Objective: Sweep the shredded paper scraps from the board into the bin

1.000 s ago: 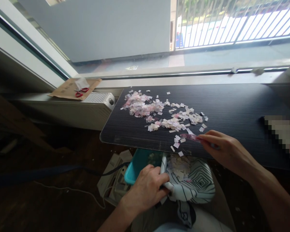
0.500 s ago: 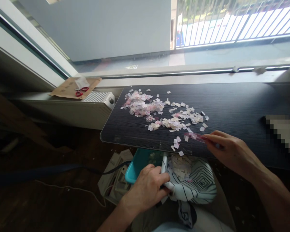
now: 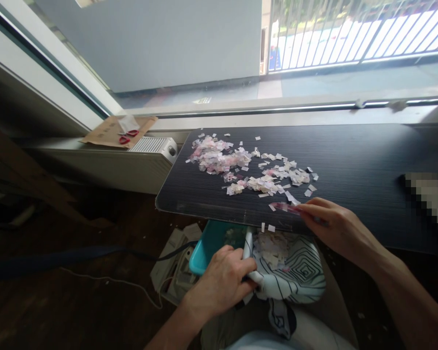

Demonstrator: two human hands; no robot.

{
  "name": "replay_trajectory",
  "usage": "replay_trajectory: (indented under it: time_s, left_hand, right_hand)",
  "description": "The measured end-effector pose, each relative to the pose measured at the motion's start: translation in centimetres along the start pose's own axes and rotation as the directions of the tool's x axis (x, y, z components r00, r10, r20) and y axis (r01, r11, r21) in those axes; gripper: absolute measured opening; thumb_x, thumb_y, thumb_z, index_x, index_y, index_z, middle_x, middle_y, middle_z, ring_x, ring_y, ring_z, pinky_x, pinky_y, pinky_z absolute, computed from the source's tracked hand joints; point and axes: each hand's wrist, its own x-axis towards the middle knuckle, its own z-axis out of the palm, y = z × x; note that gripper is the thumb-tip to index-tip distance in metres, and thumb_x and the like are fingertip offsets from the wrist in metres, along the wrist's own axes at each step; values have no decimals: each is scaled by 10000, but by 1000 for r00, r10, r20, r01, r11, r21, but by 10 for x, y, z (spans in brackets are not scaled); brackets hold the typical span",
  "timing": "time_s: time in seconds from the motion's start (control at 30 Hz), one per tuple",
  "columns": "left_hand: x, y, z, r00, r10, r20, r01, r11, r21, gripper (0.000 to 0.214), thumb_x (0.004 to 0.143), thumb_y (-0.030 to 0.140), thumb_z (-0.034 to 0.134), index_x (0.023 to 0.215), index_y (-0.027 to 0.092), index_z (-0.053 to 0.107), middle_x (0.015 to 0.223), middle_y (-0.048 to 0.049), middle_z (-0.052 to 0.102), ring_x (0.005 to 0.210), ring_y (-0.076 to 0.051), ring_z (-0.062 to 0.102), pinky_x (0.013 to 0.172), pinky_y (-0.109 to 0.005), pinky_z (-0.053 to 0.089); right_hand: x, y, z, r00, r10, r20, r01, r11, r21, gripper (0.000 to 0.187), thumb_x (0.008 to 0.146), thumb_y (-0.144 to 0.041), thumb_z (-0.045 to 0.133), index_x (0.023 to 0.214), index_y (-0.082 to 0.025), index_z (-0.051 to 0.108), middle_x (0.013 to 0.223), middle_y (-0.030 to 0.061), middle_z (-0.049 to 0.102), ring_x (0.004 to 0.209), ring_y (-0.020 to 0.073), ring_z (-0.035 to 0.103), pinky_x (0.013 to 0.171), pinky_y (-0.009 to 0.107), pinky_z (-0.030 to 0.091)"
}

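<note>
My right hand (image 3: pixel 330 221) pinches a thin, translucent pink strip (image 3: pixel 282 207), held low over the dark table (image 3: pixel 354 165) near its front edge. Its exact kind I cannot make out. Small cut paper pieces (image 3: pixel 219 158) lie in loose heaps left of and behind the strip. Two white scraps (image 3: pixel 271 228) are at the table's front edge. Below that edge, my left hand (image 3: pixel 226 272) is closed on the rim of a pale cloth bag (image 3: pixel 306 272) with black line patterns. Inside the bag lies a pile of paper bits (image 3: pixel 273 248).
A turquoise bin (image 3: pixel 204 253) stands beside the bag, under the table edge. Red-handled scissors (image 3: pixel 126 138) rest on a brown envelope (image 3: pixel 105 131) by the radiator (image 3: pixel 155 145). A pixelated object (image 3: pixel 430 194) lies at the table's right. A white cable (image 3: pixel 120 279) crosses the floor.
My right hand has moved slightly left with the pink strip. Several scraps near the front edge have left the tabletop or shifted to its edge. My left hand keeps its hold.
</note>
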Motion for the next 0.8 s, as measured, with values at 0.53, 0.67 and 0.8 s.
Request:
replay_trajectory:
  time_s: [0.53, 0.67, 0.8]
  left_hand:
    - [3, 4, -4, 1000, 11, -3, -11, 1000, 2, 104, 841, 301, 605, 788, 212, 600, 753, 3, 561, 741, -166, 527, 712, -281, 383]
    - [4, 5, -4, 1000, 1, 1, -1, 1000, -5, 87, 828, 280, 625, 786, 210, 594, 759, 6, 565, 746, -164, 529, 731, -285, 383]
    - [4, 5, -3, 1000, 6, 13, -6, 1000, -16, 92, 833, 280, 620, 786, 207, 591, 762, 6, 567, 748, -163, 530, 732, -285, 382]
  right_hand:
    - [-17, 9, -17, 991, 114, -70, -120, 988, -99, 181, 847, -279, 528, 915, -226, 687, 757, 2, 631, 545, 107, 529, 520, 244, 399]
    - [-16, 7, -15, 990, 127, -55, -130, 989, -65, 185, 857, -278, 523, 938, -227, 681, 770, 1, 623, 550, 104, 513, 530, 244, 395]
    - [-14, -3, -12, 996, 84, 33, -83, 996, -22, 184, 867, -257, 508, 908, -225, 685, 758, 5, 616, 572, 109, 525, 536, 242, 390]
